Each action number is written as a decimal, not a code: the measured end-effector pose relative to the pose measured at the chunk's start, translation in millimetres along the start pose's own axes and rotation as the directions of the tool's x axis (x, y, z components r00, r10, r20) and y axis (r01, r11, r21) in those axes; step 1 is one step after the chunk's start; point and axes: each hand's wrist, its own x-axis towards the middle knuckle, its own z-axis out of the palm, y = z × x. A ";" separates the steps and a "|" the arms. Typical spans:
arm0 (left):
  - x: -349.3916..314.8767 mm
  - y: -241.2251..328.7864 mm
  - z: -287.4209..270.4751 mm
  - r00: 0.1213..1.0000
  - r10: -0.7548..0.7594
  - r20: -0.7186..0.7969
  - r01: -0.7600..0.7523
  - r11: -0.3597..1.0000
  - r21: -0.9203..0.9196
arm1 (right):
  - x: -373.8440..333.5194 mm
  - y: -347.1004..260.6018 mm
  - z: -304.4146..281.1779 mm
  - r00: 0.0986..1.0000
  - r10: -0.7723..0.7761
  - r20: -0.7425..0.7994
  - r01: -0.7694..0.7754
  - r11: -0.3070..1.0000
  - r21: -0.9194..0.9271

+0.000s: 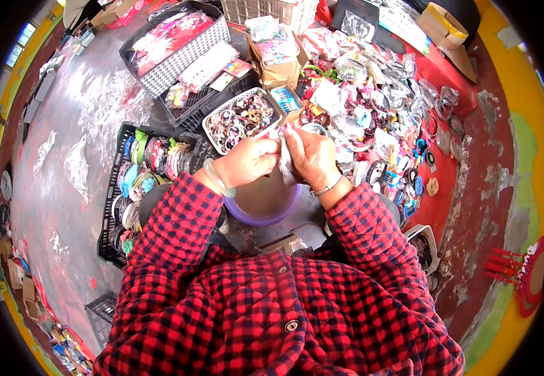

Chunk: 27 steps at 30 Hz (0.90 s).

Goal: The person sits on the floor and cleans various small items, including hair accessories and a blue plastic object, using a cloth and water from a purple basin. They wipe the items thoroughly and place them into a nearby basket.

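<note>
My left hand point(248, 162) is closed in a pinch, its fingertips close to the right hand's; what they hold is too small to make out. A greyish-white cloth point(287, 167) hangs from my right hand point(313, 155), whose fingers are closed round it. Both hands are above a purple basin point(261, 217) of cloudy water between my knees. Just beyond them stands a white basket point(212, 133) full of small, mixed-colour hair ties or bands. Beside this basket is a small box point(287, 100) with blue contents.
At the left, a black crate point(110, 216) holds rows of headbands. Farther off are a grey crate point(178, 66) of packets and a cardboard box point(278, 74). A large heap of hair accessories point(362, 106), many in clear bags, covers the red sheet point(438, 197) at the right.
</note>
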 end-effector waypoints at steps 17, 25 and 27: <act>-35.8 1.1 -44.3 0.940 0.117 -0.320 0.053 0.879 0.475 | 19.2 48.6 -55.4 0.646 0.474 0.598 -0.716 0.647 0.261; -30.5 -1.1 -23.7 0.987 0.122 -0.106 -0.045 0.837 0.545 | 15.2 34.1 -58.4 0.764 0.262 0.589 -0.638 0.175 0.750; -26.1 -0.7 -16.4 0.994 0.107 0.004 -0.086 0.779 0.621 | 16.2 31.0 -55.1 0.814 0.253 0.523 -0.566 0.146 0.811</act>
